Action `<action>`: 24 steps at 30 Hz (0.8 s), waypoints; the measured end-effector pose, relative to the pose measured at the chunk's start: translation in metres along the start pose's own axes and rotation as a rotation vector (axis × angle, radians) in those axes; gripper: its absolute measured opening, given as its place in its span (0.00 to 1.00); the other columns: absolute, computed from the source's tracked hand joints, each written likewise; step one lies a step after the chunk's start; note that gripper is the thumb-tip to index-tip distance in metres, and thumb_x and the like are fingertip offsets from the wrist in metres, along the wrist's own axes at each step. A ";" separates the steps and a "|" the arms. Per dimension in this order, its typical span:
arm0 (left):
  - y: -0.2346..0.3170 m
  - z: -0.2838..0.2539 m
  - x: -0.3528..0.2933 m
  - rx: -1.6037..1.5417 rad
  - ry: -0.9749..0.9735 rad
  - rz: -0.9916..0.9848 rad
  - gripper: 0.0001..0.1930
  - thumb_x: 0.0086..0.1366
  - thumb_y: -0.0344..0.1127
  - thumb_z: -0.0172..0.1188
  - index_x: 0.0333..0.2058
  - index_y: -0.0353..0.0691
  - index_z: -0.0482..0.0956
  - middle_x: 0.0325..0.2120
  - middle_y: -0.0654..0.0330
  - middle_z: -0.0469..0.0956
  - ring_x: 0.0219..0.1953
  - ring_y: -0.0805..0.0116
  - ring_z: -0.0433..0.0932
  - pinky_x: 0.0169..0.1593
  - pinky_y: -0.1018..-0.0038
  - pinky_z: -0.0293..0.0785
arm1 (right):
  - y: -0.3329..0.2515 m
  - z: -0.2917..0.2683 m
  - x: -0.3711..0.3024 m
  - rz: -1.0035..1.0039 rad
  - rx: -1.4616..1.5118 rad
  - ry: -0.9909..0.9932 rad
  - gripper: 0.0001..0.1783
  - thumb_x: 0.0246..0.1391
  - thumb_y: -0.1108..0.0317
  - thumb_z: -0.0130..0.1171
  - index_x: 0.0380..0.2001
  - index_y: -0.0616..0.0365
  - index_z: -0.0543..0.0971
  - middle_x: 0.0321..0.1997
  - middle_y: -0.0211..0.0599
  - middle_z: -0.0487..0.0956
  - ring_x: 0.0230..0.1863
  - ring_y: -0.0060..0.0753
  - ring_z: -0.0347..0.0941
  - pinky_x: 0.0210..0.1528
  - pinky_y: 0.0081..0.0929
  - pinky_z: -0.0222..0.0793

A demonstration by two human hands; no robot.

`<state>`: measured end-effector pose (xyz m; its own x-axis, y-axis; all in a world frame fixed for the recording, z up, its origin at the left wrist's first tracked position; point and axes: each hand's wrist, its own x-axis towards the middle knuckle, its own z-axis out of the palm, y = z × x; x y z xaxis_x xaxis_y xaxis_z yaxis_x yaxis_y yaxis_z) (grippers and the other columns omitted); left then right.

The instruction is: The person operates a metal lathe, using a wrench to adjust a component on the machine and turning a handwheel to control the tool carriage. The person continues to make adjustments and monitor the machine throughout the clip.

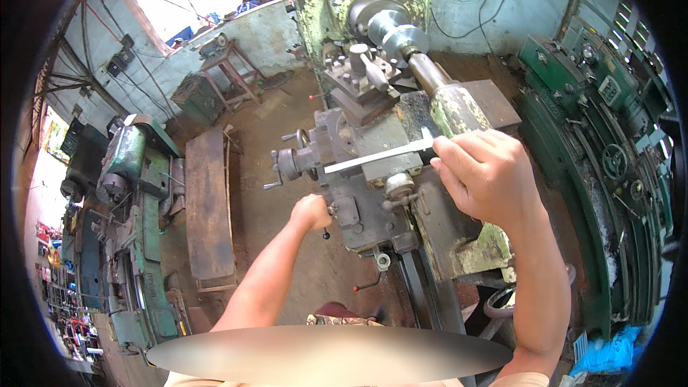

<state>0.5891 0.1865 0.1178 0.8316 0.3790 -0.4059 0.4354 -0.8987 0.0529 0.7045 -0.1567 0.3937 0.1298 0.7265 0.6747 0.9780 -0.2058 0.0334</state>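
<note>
A lathe with worn green paint [312,29] fills the middle of the view. My right hand [481,172] is closed around one end of a silver caliper [376,156], whose long flat beam points left over the cross slide [387,140]. A small pointed jaw sticks up beside my fingers. My left hand [311,213] is curled against the left side of the carriage [365,208], just above a short lever with a black knob [326,233]; what its fingers grip is hidden. Beyond the tool post [362,72], a shiny stepped metal workpiece [396,32] sits between the chuck and the tailstock [459,107].
Crank handles [276,172] jut from the cross slide's left. A red-knobbed lever [362,288] hangs below the carriage, and a handwheel [502,302] is under my right forearm. Green machines [140,165] stand on both sides. A wooden bench [210,208] is at left, a blue bag [609,351] lower right.
</note>
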 end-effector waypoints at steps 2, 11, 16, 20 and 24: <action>-0.001 0.000 -0.002 -0.083 0.038 0.007 0.18 0.49 0.34 0.61 0.39 0.40 0.90 0.41 0.42 0.87 0.47 0.42 0.86 0.54 0.54 0.83 | -0.008 -0.011 0.003 0.005 0.000 -0.011 0.12 0.51 0.71 0.73 0.38 0.58 0.81 0.29 0.36 0.83 0.29 0.44 0.80 0.34 0.39 0.75; -0.004 0.002 0.000 -0.085 -0.003 0.001 0.19 0.49 0.36 0.62 0.42 0.43 0.90 0.42 0.42 0.87 0.47 0.42 0.86 0.54 0.53 0.83 | -0.094 -0.117 0.015 0.012 0.319 0.122 0.18 0.49 0.69 0.75 0.43 0.53 0.80 0.30 0.35 0.81 0.27 0.43 0.79 0.32 0.37 0.74; -0.008 0.006 0.003 -0.117 0.038 0.051 0.18 0.48 0.36 0.63 0.40 0.43 0.89 0.41 0.43 0.87 0.46 0.42 0.85 0.53 0.54 0.83 | -0.115 -0.140 0.008 -0.007 0.323 -0.006 0.19 0.50 0.70 0.74 0.44 0.52 0.79 0.30 0.36 0.81 0.26 0.43 0.78 0.32 0.38 0.74; -0.005 0.001 -0.003 -0.141 0.026 0.036 0.18 0.50 0.35 0.61 0.40 0.39 0.90 0.43 0.43 0.87 0.50 0.44 0.86 0.55 0.55 0.83 | -0.120 -0.138 0.005 0.005 0.352 -0.049 0.20 0.51 0.71 0.74 0.46 0.51 0.78 0.30 0.37 0.81 0.26 0.42 0.78 0.33 0.38 0.74; -0.003 -0.002 -0.001 -0.115 0.002 0.037 0.19 0.50 0.34 0.61 0.41 0.40 0.90 0.43 0.42 0.87 0.49 0.43 0.86 0.55 0.55 0.83 | -0.117 -0.134 0.001 0.038 0.382 -0.074 0.20 0.51 0.72 0.73 0.47 0.50 0.77 0.30 0.37 0.80 0.26 0.42 0.78 0.33 0.39 0.75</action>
<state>0.5877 0.1894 0.1200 0.8486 0.3461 -0.4001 0.4405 -0.8811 0.1720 0.5682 -0.2199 0.4893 0.1648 0.7713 0.6147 0.9608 0.0153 -0.2768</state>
